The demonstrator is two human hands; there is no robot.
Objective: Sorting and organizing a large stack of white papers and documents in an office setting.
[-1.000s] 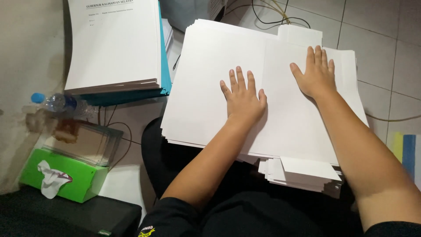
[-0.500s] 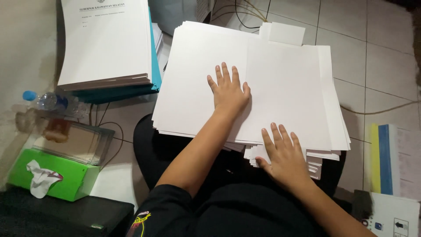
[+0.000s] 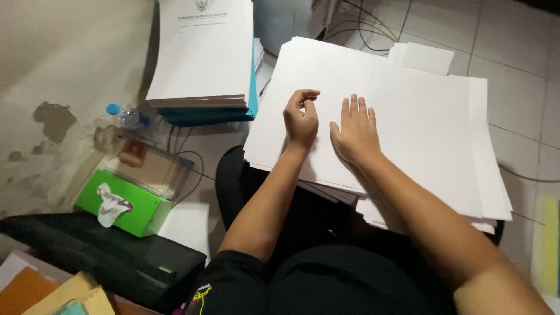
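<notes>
Two hands rest side by side on the stack of white paper [image 3: 408, 116] on my lap.

Far out to the left of my left hand I see a green tissue box [image 3: 119, 204] with a clear plastic box [image 3: 149, 166] leaning on it, a water bottle [image 3: 131, 116] just beyond, and a black case [image 3: 116, 256] nearer me. Up and left of that hand lies a bound document [image 3: 201, 58] on a teal cover [image 3: 252, 87]. My left hand [image 3: 301, 119] sits on the top sheet, fingers curled in, thumb and fingertips pinched together; I cannot tell if they grip the sheet. Touching beside it, my right hand [image 3: 354, 134] lies flat and open, fingers spread, pressing the paper. Beyond both hands, cables [image 3: 373, 29] trail over tiled floor [image 3: 519, 76].
</notes>
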